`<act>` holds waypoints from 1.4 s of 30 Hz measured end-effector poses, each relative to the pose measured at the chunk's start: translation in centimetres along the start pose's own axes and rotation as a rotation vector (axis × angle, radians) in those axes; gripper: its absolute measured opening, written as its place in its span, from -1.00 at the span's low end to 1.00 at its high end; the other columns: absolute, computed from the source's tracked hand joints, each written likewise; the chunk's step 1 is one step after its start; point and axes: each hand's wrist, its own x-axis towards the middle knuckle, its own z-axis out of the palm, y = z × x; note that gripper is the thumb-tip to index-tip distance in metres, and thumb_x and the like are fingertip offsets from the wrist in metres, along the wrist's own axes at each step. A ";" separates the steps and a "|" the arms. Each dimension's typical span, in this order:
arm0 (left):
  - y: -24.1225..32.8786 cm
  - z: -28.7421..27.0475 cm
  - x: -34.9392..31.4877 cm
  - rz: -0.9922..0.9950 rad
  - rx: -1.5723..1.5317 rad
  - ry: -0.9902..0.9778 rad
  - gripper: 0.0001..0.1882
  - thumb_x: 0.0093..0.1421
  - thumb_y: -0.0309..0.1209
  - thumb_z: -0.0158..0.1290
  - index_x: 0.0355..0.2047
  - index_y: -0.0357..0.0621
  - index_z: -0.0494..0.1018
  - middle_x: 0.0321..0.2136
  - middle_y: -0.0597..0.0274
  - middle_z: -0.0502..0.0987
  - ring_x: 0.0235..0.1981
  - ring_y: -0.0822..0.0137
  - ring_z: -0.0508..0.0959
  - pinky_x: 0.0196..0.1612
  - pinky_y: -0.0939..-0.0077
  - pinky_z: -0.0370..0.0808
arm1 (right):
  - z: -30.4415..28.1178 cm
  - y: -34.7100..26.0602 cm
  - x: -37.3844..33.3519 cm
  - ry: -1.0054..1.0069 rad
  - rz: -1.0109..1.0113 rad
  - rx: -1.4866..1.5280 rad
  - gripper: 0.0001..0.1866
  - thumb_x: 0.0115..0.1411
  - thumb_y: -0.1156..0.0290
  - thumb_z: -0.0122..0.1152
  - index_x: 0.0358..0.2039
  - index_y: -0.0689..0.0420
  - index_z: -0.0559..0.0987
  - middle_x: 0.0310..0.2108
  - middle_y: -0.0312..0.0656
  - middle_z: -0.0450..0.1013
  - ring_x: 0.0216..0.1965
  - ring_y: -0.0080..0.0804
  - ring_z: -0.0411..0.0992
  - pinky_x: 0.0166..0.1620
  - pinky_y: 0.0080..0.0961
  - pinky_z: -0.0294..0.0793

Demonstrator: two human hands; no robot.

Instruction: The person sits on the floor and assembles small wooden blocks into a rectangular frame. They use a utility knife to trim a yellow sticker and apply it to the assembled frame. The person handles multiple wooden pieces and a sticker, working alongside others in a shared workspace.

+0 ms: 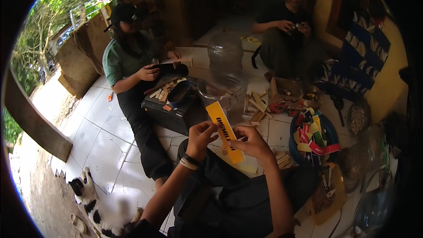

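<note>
A long yellow strip [238,154] with a white edge and bold black lettering is held up in front of me, tilted. My left hand [202,139] pinches its left edge near the middle. With thumb and fingers, my right hand [252,142] grips the lower part from the right side. A pale flat strip [246,167] lies below the yellow one, partly hidden by it. Right of my right hand, a blue basin [292,137] holds several coloured strips [315,136] in red, green, yellow and white.
At the left a person [132,57] holds a wooden piece beside a dark box [161,117] bearing wood pieces and a bowl [180,93]. Another person [286,35] sits at the back. A cat [99,209] lies at lower left. A yellow tray [337,198] stands at lower right.
</note>
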 end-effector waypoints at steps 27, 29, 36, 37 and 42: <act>-13.2 5.6 2.1 -0.284 -0.111 -0.085 -0.62 0.37 -0.27 0.17 0.12 -0.15 0.48 0.12 0.20 0.57 0.06 0.32 0.56 0.11 0.32 0.49 | -9.0 13.1 -4.7 0.715 0.206 0.278 -0.79 0.15 0.50 0.45 -0.24 0.32 0.65 -0.38 -0.15 0.63 -0.36 -0.53 0.58 -0.25 -0.57 0.55; -14.2 4.9 1.8 -0.319 -0.087 -0.087 -0.67 0.39 -0.28 0.12 0.09 -0.13 0.50 0.07 0.19 0.60 0.04 0.32 0.56 0.08 0.34 0.48 | -9.6 14.2 -5.7 0.804 0.191 0.322 -0.78 0.17 0.53 0.43 -0.22 0.34 0.60 -0.36 -0.14 0.63 -0.37 -0.53 0.59 -0.25 -0.60 0.55; -17.0 1.6 2.1 -0.437 0.004 -0.160 -0.81 0.41 -0.36 0.02 -0.09 -0.12 0.56 -0.08 0.23 0.68 -0.12 0.40 0.63 -0.06 0.49 0.50 | -11.5 15.4 -6.9 0.977 0.240 0.389 -0.76 0.19 0.51 0.41 -0.18 0.33 0.58 -0.30 -0.12 0.63 -0.30 -0.46 0.61 -0.19 -0.59 0.55; -17.3 1.0 2.3 -0.444 0.039 -0.175 -0.81 0.41 -0.37 0.01 -0.10 -0.13 0.57 -0.09 0.22 0.68 -0.12 0.40 0.62 -0.06 0.50 0.50 | -11.7 15.4 -6.9 0.973 0.250 0.382 -0.76 0.19 0.51 0.41 -0.18 0.33 0.58 -0.29 -0.11 0.64 -0.30 -0.46 0.61 -0.19 -0.58 0.55; -18.3 -1.8 2.4 -0.465 0.019 -0.305 -0.75 0.42 -0.34 0.02 -0.04 -0.23 0.53 -0.08 0.14 0.64 -0.10 0.36 0.63 0.01 0.47 0.55 | -12.4 15.3 -7.0 0.987 0.252 0.335 -0.74 0.19 0.48 0.41 -0.17 0.34 0.58 -0.28 -0.10 0.64 -0.29 -0.46 0.62 -0.19 -0.57 0.55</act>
